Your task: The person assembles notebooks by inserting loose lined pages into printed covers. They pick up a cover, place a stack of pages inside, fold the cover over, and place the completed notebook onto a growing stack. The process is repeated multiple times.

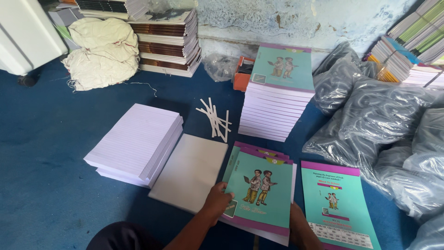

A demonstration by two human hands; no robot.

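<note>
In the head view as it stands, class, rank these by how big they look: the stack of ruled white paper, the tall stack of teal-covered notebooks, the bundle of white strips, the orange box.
1. Stack of ruled white paper
2. Tall stack of teal-covered notebooks, a close second; it lies farther from the camera, so this order is unsure.
3. Bundle of white strips
4. Orange box, partly hidden, so its place after the strips is uncertain.

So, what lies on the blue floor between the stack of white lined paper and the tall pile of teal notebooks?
In the head view, a loose bunch of thin white paper strips lies there on the blue floor; around them the stretch is bare.
</note>
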